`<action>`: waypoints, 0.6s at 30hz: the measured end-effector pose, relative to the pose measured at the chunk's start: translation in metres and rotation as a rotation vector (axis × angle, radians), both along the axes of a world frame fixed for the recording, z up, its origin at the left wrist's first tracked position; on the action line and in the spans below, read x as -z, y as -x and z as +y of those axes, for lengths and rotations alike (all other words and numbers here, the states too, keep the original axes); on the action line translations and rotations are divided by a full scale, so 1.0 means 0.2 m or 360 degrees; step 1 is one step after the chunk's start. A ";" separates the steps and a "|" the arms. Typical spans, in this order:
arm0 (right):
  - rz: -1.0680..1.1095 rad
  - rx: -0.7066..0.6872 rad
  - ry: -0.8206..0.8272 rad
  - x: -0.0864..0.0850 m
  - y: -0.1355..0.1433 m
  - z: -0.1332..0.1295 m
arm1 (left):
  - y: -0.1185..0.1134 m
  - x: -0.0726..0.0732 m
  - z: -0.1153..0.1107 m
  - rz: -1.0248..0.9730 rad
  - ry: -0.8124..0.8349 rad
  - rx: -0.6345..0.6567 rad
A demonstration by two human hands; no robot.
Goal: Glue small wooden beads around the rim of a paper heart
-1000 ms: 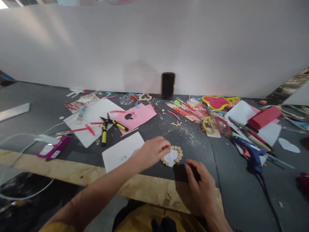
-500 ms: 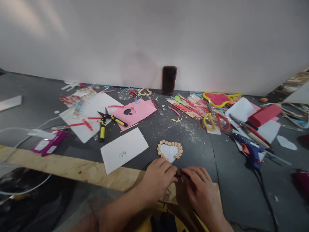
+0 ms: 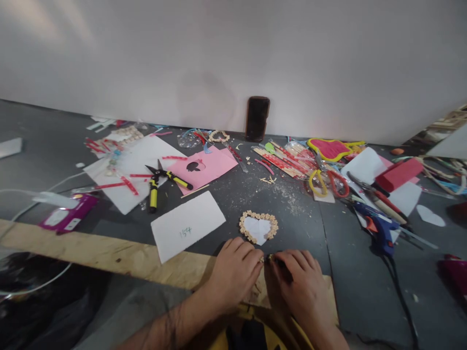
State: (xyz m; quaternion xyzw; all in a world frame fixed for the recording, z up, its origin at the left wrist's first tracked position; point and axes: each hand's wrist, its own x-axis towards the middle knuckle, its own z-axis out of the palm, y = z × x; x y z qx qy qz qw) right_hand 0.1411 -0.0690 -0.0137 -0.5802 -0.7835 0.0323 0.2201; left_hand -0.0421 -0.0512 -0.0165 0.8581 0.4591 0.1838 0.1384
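Close together at the table's front edge, both my hands have their fingers closed in a pinch. At the fingertips of my left hand (image 3: 237, 267) shows a tiny pale piece (image 3: 261, 259), too small to name. My right hand (image 3: 301, 279) pinches another tiny piece (image 3: 270, 256), dark and pale, mostly covered by the fingers. Just beyond them lies a white paper heart (image 3: 257, 228) on the dark table (image 3: 292, 233), its upper and side edges lined with small tan, flower-like pieces (image 3: 273, 224). Its lower tip points toward my hands.
Left of the heart are a white card with "154" (image 3: 188, 226), yellow-black pliers (image 3: 153, 187) and pink paper (image 3: 207, 170). To the right lie scissors (image 3: 326, 181) and a blue glue gun (image 3: 381, 228) with a trailing cord. A phone (image 3: 257, 118) leans against the wall.
My fingertips have shifted slightly, and pale bits now show at both of them. The camera view has moved a little. The heart lies as before.
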 end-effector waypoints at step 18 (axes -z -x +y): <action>-0.0001 0.0008 -0.0102 0.07 0.05 0.09 | 0.06 0.05 -0.01 -0.0368 -0.0021 -0.0155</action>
